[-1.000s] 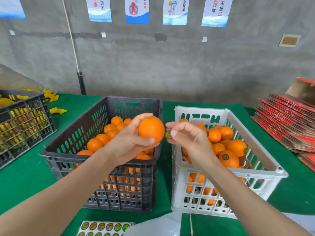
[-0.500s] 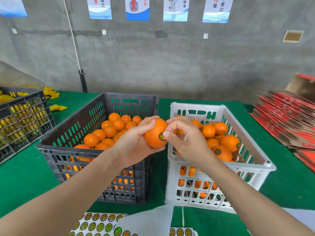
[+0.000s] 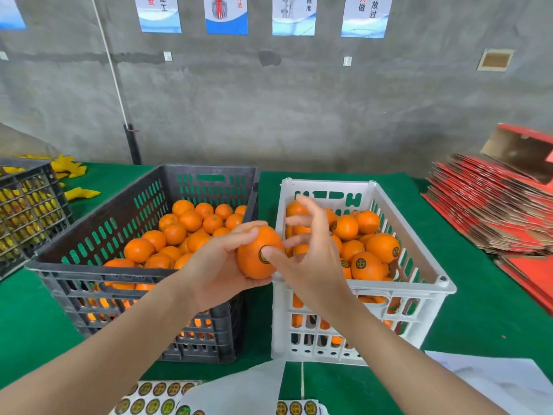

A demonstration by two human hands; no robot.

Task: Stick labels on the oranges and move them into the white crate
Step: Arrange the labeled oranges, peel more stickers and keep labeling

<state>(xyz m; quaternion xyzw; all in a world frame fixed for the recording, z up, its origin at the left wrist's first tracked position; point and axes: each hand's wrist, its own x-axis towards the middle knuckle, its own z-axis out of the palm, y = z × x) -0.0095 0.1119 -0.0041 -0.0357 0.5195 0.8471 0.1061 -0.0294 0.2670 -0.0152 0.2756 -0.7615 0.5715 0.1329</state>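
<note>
At the centre of the frame 1 orange (image 3: 256,253) is cupped in the left hand (image 3: 220,271), the fingers curled over its top and the palm under it, just above the gap between the black crate (image 3: 143,266) and the white crate (image 3: 398,287). A round dark label (image 3: 263,254) sits on the side of the fruit facing the camera. It is pressed down by the thumb of the right hand (image 3: 311,259), while the other fingers of that hand are spread loosely and lifted clear of the peel.

The orange is judged to be firm, fairly light and smoothly rounded, with a slightly waxy skin that may slip or roll if held by the fingertips alone. A wrap around its widest part, as is used here, is the safer hold. The label is thin and flexible and is best smoothed from its middle outward so that no edge lifts.

Unlabelled oranges fill the black crate at centre left; labelled ones lie in the white crate at centre right. Sheets of spare labels (image 3: 155,396) rest along the bottom edge on the green table cover (image 3: 493,310). The labelled fruit is better lowered than dropped, since bruising is possible.
</note>
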